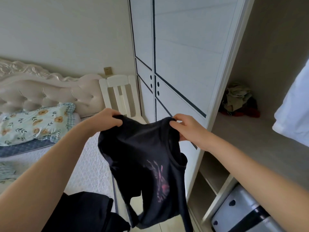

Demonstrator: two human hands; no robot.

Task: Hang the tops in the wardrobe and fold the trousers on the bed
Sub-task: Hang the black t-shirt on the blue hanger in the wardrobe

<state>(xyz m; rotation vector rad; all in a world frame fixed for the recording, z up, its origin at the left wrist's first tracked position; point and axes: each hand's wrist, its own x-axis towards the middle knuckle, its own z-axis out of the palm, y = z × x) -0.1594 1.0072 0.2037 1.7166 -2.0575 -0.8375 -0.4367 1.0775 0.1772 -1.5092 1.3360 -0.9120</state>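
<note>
A dark navy top (142, 158) with a pink print hangs in front of me, between the bed (93, 169) and the wardrobe (234, 101). My left hand (108, 118) grips its upper left edge. My right hand (185, 126) pinches the upper right edge, fingers curled round the fabric. The top hangs crumpled and twisted, its lower part reaching toward the floor. A black garment (87, 213), possibly trousers, lies on the bed's near corner at lower left. The wardrobe's right section stands open, showing a bare pale shelf.
A white chair (120, 96) stands between the bed and the wardrobe doors. A floral pillow (35, 121) lies by the padded headboard. A heap of clothes (239, 101) sits at the back of the wardrobe shelf. A white garment (294, 106) hangs at right. A grey box (240, 211) sits low.
</note>
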